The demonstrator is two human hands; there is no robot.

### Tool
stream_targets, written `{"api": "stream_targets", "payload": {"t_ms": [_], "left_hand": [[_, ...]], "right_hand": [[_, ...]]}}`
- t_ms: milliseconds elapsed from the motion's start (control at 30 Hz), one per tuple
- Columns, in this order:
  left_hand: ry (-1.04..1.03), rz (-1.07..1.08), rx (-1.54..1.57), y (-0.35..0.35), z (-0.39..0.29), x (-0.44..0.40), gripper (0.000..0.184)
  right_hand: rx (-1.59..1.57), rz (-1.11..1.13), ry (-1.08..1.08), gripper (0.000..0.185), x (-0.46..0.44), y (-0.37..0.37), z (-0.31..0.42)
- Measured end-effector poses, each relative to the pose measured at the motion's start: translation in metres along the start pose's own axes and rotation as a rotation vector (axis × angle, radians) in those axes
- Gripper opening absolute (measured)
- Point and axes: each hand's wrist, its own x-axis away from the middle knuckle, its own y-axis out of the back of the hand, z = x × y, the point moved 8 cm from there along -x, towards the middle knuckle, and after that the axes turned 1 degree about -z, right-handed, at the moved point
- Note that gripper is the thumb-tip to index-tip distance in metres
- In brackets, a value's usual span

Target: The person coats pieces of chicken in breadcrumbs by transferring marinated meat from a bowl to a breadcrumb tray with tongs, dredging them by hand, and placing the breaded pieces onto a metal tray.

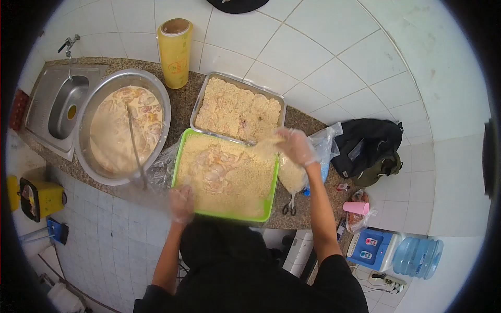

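Note:
A green-rimmed tray (271, 195) holds pale crumbs with pieces of raw meat in the middle. My left hand (182, 203), in a clear glove, is at the tray's lower left edge; its fingers are blurred. My right hand (297, 147), also gloved, is over the tray's upper right corner, its fingers closed round crumbs that blur as they fall to the left. Behind it, a metal tray (195, 112) is filled with crumb-coated pieces. To the left, a large metal bowl (85, 151) holds meat in creamy batter, with a long utensil (133, 138) leaning in it.
A yellow film roll (176, 60) stands by the wall. Right of the trays are a crumb bag (292, 175), scissors (289, 206), a black bag (365, 143) and a pink cup (356, 207). The sink (70, 109) is far left; a water dispenser (373, 248) is lower right.

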Motion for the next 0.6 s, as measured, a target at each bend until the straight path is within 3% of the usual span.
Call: {"api": "stream_targets", "payload": {"t_ms": [67,167,300,367,433,500,600], "left_hand": [[0.006,0.009,0.038,0.003,-0.003,-0.004,0.027],[-0.030,-0.084,0.106,0.004,-0.003,0.000,0.029],[-0.047,0.029,0.110,-0.005,0.000,0.007,0.028],[-0.066,0.001,0.141,0.005,-0.009,-0.004,0.026],[-0.036,0.137,0.188,-0.005,-0.014,-0.011,0.023],[-0.033,0.232,0.282,-0.019,-0.024,-0.001,0.020],[-0.119,0.340,0.271,-0.037,-0.054,0.000,0.019]], "right_hand": [[0.044,-0.052,-0.044,0.033,-0.032,0.021,-0.013],[0.207,-0.390,0.190,0.027,-0.070,0.015,-0.048],[0.261,-0.216,0.016,0.032,-0.098,-0.107,-0.151],[0.124,-0.423,0.187,0.037,-0.050,-0.097,-0.093],[-0.075,-0.412,-0.066,0.039,0.008,-0.095,-0.058],[-0.250,-0.265,-0.275,0.039,0.070,-0.123,-0.034],[0.054,-0.189,-0.185,0.043,0.137,-0.191,-0.017]]}}
